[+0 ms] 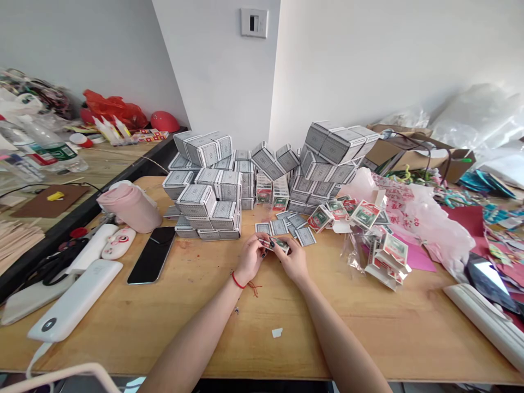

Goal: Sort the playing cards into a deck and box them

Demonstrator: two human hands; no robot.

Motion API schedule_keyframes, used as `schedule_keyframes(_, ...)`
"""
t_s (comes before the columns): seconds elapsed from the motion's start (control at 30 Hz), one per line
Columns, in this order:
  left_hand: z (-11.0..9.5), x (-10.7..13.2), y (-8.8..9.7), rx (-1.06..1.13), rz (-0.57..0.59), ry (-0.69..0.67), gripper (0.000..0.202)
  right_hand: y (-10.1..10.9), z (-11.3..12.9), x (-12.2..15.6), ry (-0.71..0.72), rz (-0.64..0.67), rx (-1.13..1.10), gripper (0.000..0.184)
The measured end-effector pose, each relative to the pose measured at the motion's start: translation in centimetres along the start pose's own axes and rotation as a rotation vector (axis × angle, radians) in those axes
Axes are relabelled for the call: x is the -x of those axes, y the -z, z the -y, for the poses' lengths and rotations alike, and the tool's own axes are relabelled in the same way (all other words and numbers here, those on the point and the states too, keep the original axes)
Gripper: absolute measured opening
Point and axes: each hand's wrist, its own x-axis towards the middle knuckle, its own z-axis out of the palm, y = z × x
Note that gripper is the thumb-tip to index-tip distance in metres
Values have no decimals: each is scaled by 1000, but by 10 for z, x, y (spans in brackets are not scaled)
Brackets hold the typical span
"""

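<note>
My left hand (251,256) and my right hand (295,261) meet at the middle of the table, both closed on a small green, red and white playing card box (282,245). My fingers cover part of it, so I cannot tell whether its flap is open. Just beyond my hands lie several loose playing cards (305,236) with grey patterned backs. Behind them, grey-patterned card blocks are stacked on the left (196,202) and on the right (338,144). Several green and red card boxes (365,214) lie in a heap to the right of my hands.
On the left are a black phone (152,255), a white power bank (76,300) and a pink cup (130,207). Rightward sit clear wrappers (352,254), a pink plastic bag (426,218) and a long white case (487,322). A paper scrap (277,332) lies between my forearms.
</note>
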Motion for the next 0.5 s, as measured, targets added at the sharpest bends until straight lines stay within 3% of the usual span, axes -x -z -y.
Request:
schedule_keyframes(0.23, 2, 0, 1, -160, -47, -45, 22, 0, 0, 0, -28, 2, -11, 35)
schedule_keyframes(0.4, 6, 4, 2, -475, -114, -246, 35, 0, 0, 1, -27, -47, -26, 33)
schedule_keyframes(0.5, 9, 6, 3, -508, -194, -265, 32, 1, 0, 1, -21, -96, -10, 34)
